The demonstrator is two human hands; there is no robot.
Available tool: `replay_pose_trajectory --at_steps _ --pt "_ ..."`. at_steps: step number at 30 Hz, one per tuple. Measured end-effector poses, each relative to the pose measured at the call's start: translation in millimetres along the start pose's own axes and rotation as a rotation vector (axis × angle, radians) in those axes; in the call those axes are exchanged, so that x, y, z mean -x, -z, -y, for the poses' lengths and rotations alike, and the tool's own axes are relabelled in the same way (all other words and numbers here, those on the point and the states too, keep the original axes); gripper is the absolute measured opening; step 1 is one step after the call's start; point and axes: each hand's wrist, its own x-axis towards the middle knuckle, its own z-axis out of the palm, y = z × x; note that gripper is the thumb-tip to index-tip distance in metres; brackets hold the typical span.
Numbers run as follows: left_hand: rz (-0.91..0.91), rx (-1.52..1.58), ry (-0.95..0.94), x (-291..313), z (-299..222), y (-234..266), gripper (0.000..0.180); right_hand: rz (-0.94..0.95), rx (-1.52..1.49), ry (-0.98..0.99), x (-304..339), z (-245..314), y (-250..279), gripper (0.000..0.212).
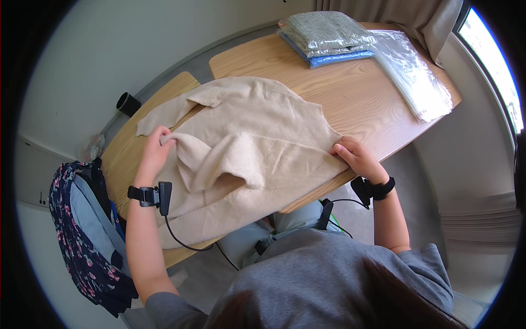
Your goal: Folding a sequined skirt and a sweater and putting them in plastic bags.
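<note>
A beige knitted sweater (257,137) lies spread over a light wooden table (356,93). My left hand (155,151) grips a fold of the sweater at its left side, near a sleeve that points to the far left. At the near table edge, my right hand (357,158) pinches the sweater's right edge. Both wrists carry black strapped devices with cables.
A stack of bagged folded garments (327,37), grey on top and blue below, sits at the table's far end. Beside it lies a pile of clear plastic bags (416,74). A flower-patterned bag (82,241) hangs at the left. A black cup (127,103) stands beyond the table.
</note>
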Motion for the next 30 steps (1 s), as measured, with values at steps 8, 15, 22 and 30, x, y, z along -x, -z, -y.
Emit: replay_pose_trajectory --at_steps 8,15,22,30 --pt "-0.445 0.237 -0.019 11.3 35.3 -1.6 0.029 -0.078 0.007 -0.119 0.9 7.2 -9.3 0.026" --pt "0.320 0.124 0.030 95.8 -40.1 -28.9 0.027 -0.031 0.338 0.075 -12.5 35.3 -16.9 0.020" --pt "0.266 -0.034 -0.142 114.7 -58.1 -59.5 0.026 -0.062 0.153 -0.220 -22.5 32.1 -9.2 0.019" --pt "0.117 0.014 -0.077 115.5 -42.1 -73.5 0.017 -0.003 0.108 -0.265 -24.8 32.2 -7.6 0.023"
